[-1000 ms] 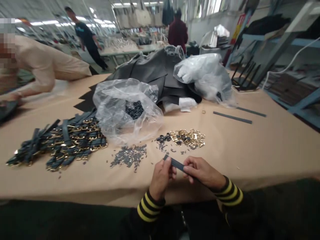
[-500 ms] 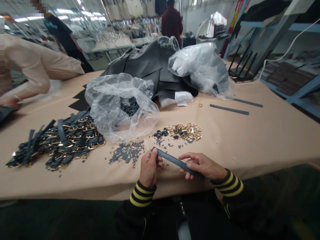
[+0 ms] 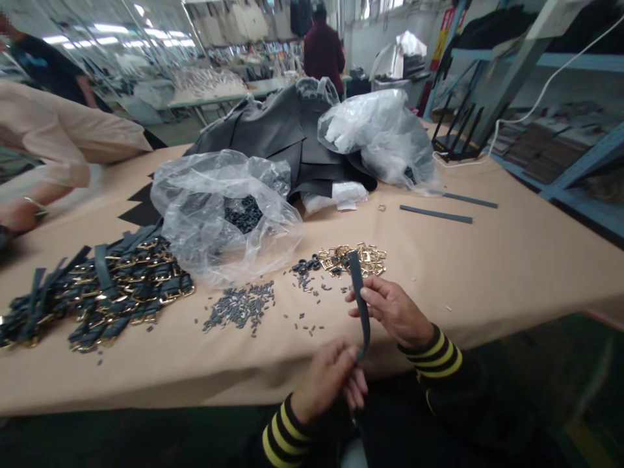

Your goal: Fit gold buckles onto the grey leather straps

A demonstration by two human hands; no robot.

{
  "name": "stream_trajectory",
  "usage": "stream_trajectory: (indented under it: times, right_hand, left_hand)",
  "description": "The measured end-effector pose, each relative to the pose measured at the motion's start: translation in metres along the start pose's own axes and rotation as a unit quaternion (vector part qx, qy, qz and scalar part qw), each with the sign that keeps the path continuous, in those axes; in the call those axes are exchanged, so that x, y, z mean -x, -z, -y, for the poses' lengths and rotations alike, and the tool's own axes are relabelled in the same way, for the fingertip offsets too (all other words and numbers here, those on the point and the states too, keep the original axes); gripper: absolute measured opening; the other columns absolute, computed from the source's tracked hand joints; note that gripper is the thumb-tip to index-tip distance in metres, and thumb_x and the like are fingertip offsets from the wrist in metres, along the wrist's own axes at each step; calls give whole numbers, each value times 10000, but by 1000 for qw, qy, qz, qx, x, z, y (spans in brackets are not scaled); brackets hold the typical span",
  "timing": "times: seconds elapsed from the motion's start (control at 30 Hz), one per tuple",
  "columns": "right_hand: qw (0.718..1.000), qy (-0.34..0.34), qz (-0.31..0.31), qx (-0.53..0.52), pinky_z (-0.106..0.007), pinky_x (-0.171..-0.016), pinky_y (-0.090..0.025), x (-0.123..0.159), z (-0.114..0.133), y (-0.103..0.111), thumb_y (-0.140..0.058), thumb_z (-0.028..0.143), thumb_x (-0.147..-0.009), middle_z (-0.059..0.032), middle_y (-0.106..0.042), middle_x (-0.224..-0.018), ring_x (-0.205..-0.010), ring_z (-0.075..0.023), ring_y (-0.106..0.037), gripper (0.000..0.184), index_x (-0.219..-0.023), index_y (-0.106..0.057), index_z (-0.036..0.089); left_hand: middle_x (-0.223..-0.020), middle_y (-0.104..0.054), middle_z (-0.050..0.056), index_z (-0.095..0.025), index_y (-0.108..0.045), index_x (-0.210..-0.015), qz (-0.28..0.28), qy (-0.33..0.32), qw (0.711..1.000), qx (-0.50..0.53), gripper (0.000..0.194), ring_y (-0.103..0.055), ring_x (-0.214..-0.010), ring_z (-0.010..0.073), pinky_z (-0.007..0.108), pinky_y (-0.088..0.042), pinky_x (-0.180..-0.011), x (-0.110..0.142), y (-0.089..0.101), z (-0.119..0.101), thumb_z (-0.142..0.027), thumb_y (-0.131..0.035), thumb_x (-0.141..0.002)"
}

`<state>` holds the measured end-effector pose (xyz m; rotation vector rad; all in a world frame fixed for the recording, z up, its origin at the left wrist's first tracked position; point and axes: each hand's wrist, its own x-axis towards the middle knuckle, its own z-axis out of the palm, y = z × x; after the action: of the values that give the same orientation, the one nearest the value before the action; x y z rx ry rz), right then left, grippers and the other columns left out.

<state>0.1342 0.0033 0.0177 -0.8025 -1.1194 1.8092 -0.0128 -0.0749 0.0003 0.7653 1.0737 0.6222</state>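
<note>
A narrow dark grey leather strap [image 3: 359,299] hangs nearly upright between my hands. My right hand [image 3: 390,312] pinches its upper part, and my left hand [image 3: 327,382] grips its lower end near the table's front edge. Just beyond the strap lies a heap of brass buckles [image 3: 363,259], with black rings [image 3: 306,264] beside it. Small grey pieces [image 3: 238,309] are scattered left of my hands. Further left lies a pile of dark straps fitted with brass buckles [image 3: 102,299].
A clear plastic bag [image 3: 224,221] holds dark loops. Behind it are dark leather sheets [image 3: 277,136] and a white-filled plastic bag [image 3: 380,136]. Grey strips [image 3: 436,214] lie on the beige table [image 3: 487,273]. A co-worker's sleeve [image 3: 58,130] leans in at left; metal shelving [image 3: 550,149] stands right.
The strap has turned from lying crosswise to hanging nearly upright. My left hand has dropped toward the table's front edge, and the view has shifted, moving the table contents left.
</note>
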Motion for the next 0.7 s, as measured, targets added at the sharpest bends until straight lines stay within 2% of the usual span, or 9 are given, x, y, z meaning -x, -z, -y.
stream_trajectory:
  times: [0.03, 0.07, 0.1, 0.2, 0.27, 0.37, 0.47, 0.7]
  right_hand:
    - [999, -48, 11, 9, -259, -590, -511, 0, 0, -1, -579, 371, -782, -16, -610, -750, -638, -114, -598, 223, -803, -533, 154]
    - [995, -93, 26, 21, -246, -537, -506, 0, -2, -2, -572, 393, -779, -19, -622, -729, -590, -114, -609, 249, -791, -508, 153]
    - [990, -127, 42, 34, -231, -494, -494, 1, -4, -2, -573, 408, -771, -19, -630, -697, -544, -114, -612, 270, -777, -490, 151]
    - [983, -163, 67, 57, -200, -444, -468, 3, -12, -5, -592, 416, -743, -9, -635, -624, -477, -110, -610, 295, -756, -472, 146]
    - [981, -171, 71, 64, -193, -438, -463, 3, -16, -8, -592, 414, -737, -8, -637, -613, -471, -108, -610, 296, -749, -475, 143]
    - [977, -185, 82, 70, -198, -448, -468, 1, -18, -11, -588, 412, -738, -13, -641, -613, -481, -112, -615, 293, -748, -480, 140]
    - [978, -182, 84, 64, -202, -476, -476, 0, -19, -11, -589, 394, -744, -25, -649, -644, -512, -113, -624, 280, -765, -494, 132]
    - [981, -173, 85, 11, -216, -545, -495, -1, -27, -10, -635, 329, -721, -35, -641, -742, -598, -112, -628, 263, -839, -531, 119]
  left_hand:
    - [-516, -595, -6, -152, -486, -760, 48, 19, 997, -53, 288, -518, -360, 90, 171, -367, -354, 3, 0, 2, -439, -499, -776]
    - [-531, -601, 7, -139, -517, -740, 64, 18, 993, -98, 310, -524, -374, 88, 172, -371, -365, 5, 2, 2, -445, -495, -779]
    - [-546, -600, 11, -127, -545, -733, 41, -3, 991, -124, 324, -523, -389, 83, 171, -376, -376, 6, 6, 0, -444, -495, -779]
    - [-652, -607, 19, -117, -578, -823, -134, -102, 983, -70, 345, -520, -447, 72, 172, -401, -397, 2, 23, -17, -450, -503, -774]
    - [-743, -610, 33, -117, -564, -865, -186, -131, 974, 8, 352, -534, -486, 73, 170, -415, -391, -5, 33, -30, -448, -544, -746]
    - [-621, -575, -10, -125, -538, -797, -186, -150, 969, 64, 293, -519, -462, 65, 151, -418, -383, -14, 37, -40, -398, -604, -714]
    - [-475, -524, -52, -131, -514, -741, -181, -154, 969, 75, 239, -494, -407, 54, 137, -421, -385, -19, 33, -40, -344, -618, -714]
    - [-469, -588, -17, -131, -490, -722, -184, -122, 969, 110, 234, -551, -407, 71, 130, -434, -394, -21, 33, -33, -333, -608, -721]
